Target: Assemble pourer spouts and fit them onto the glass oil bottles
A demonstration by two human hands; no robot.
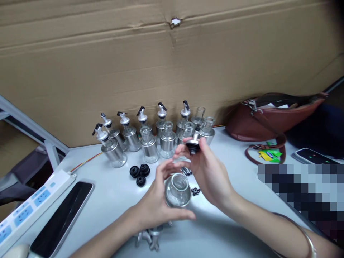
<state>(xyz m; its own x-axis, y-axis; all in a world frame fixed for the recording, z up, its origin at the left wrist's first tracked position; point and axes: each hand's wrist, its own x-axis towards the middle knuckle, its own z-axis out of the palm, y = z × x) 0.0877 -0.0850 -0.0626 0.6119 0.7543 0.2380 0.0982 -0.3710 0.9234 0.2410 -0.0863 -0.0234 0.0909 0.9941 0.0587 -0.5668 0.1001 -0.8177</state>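
Observation:
My left hand curves round the left side of an uncapped glass bottle, its thumb stretched out below and its fingers partly apart. The bottle's mouth faces up toward me. Above it and to the right, my right hand pinches a metal pourer top with a black ribbed stopper between thumb and fingers. The stopper is apart from the bottle mouth. Behind the hands stand bottles with steel bands; several carry silver pourers with black levers, and others are uncapped.
Three black stoppers lie left of the bottle, small black rings to its right. Metal pourer parts sit near the front. A phone and power strip are left, a brown bag right, cardboard behind.

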